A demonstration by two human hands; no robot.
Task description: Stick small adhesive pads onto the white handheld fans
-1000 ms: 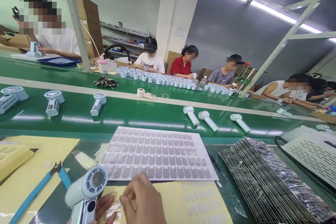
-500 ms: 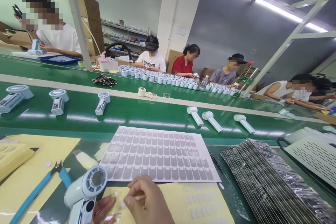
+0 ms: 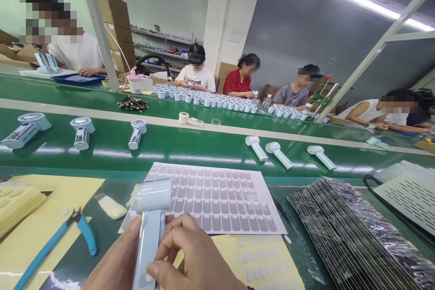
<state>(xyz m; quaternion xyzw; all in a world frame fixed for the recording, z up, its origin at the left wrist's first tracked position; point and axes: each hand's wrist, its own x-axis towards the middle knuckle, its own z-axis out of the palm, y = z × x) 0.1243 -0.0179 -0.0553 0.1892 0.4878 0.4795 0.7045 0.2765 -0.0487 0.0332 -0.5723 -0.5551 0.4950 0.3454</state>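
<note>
both hands, left hand point(image 3: 113, 265) and right hand point(image 3: 193, 260), clamp white handheld fan point(image 3: 149, 226) upright; wrists and fan base cut off by frame bottom, sticker sheet point(image 3: 217, 199) partly hidden behind

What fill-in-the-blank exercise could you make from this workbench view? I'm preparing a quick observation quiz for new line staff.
1. Both hands hold a white handheld fan, its round head pointing ____.
2. The blue-handled cutters lie on the bench to the ____ of the left hand.
3. The right hand presses its ____ against the fan's handle.
4. The sheet of grey stickers lies just in front of the green ____ belt.

Missing words: up; left; thumb; conveyor
</note>
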